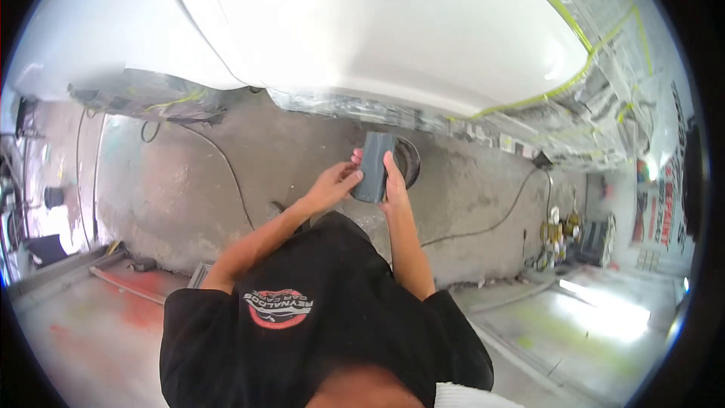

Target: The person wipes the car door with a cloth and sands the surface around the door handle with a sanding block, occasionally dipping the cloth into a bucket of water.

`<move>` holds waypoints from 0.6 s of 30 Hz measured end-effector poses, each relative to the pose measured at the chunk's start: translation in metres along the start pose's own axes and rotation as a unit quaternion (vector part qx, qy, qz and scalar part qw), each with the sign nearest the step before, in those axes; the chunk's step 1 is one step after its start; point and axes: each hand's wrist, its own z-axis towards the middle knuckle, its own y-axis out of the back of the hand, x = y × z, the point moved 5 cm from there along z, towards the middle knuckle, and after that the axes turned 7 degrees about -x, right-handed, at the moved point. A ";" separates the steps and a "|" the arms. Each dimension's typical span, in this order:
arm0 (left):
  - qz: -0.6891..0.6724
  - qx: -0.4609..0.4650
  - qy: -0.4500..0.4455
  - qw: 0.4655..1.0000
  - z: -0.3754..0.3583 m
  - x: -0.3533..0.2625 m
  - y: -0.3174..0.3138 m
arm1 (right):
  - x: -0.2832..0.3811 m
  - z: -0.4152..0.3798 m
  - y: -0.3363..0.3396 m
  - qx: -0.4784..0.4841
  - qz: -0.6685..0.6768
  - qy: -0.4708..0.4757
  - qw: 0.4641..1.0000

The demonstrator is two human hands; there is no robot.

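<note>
Damp grey floor, round dark container, thin dark hoses across it

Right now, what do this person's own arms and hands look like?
The left hand and right hand wear no gloves. The forearms are bare below short black sleeves. These belong to a black shirt with a roundish red-and-white logo on the left chest.
</note>
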 end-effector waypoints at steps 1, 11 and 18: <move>-0.006 -0.004 -0.001 1.000 0.001 0.007 -0.003 | -0.007 0.003 0.014 -0.008 -0.005 -0.012 1.000; 0.026 -0.108 0.010 0.994 0.007 0.038 -0.017 | -0.024 0.022 0.059 -0.106 -0.113 -0.004 0.988; -0.078 -0.123 -0.055 0.988 0.020 0.020 -0.024 | 0.022 0.019 0.040 -0.109 -0.155 0.052 0.980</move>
